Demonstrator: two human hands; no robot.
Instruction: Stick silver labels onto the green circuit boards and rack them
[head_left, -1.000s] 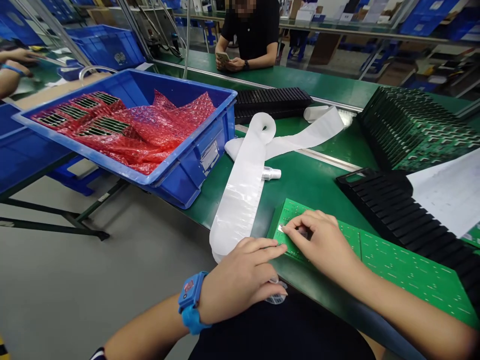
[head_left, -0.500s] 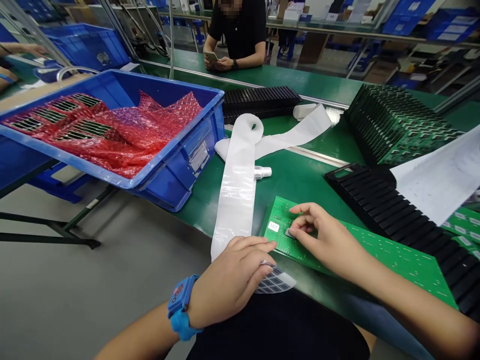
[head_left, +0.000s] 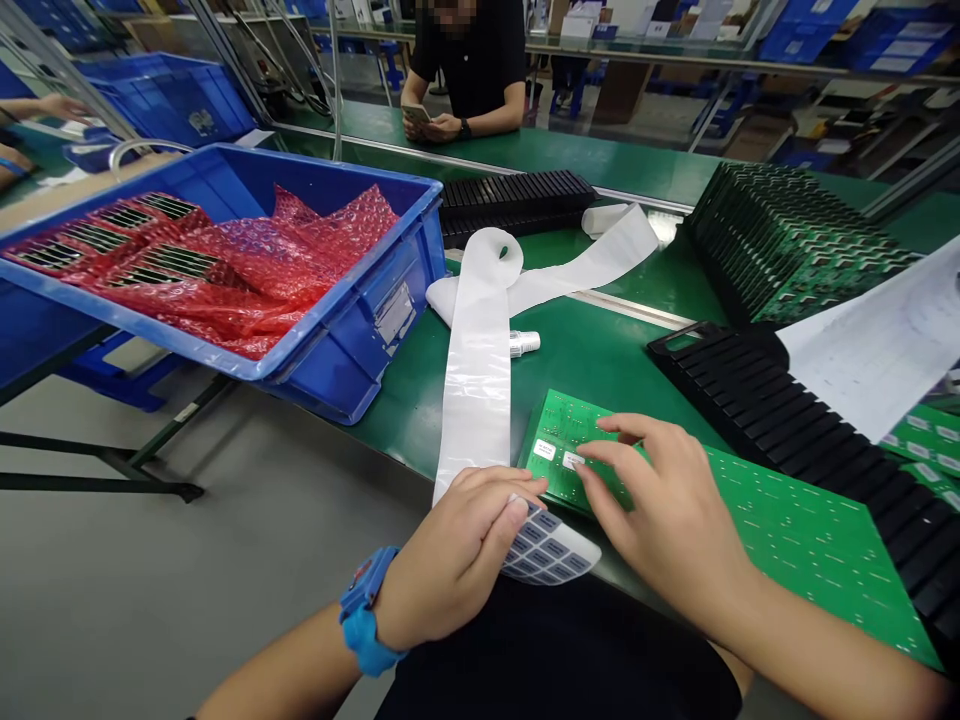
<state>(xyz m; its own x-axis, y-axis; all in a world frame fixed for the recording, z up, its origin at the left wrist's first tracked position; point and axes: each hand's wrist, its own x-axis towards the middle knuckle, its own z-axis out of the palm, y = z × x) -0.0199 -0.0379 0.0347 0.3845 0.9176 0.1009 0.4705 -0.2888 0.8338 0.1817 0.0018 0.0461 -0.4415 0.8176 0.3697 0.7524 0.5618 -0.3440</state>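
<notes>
My left hand (head_left: 454,545) grips a sheet of small printed labels (head_left: 551,550) by its edge, and the sheet curls out past my fingers over the bench edge. My right hand (head_left: 667,500) lies over a green circuit board panel (head_left: 570,420), its fingertips at a small white label (head_left: 574,460) on the board. A second white label (head_left: 544,450) sits just left of it. The panel runs to the right under my right hand, which hides its middle.
A blue plastic crate (head_left: 360,340) holds red bubble wrap and boards at the left. A white plastic strip (head_left: 476,400), a small white bottle (head_left: 525,343), black slotted racks (head_left: 772,430), stacked boards (head_left: 795,240) and a paper sheet (head_left: 877,345) lie on the green bench. A co-worker sits opposite holding a phone.
A white label now lies on the board where my right fingers were pinching. My right hand has spread its fingers and shifted right. More of the label sheet shows beside my left hand.
</notes>
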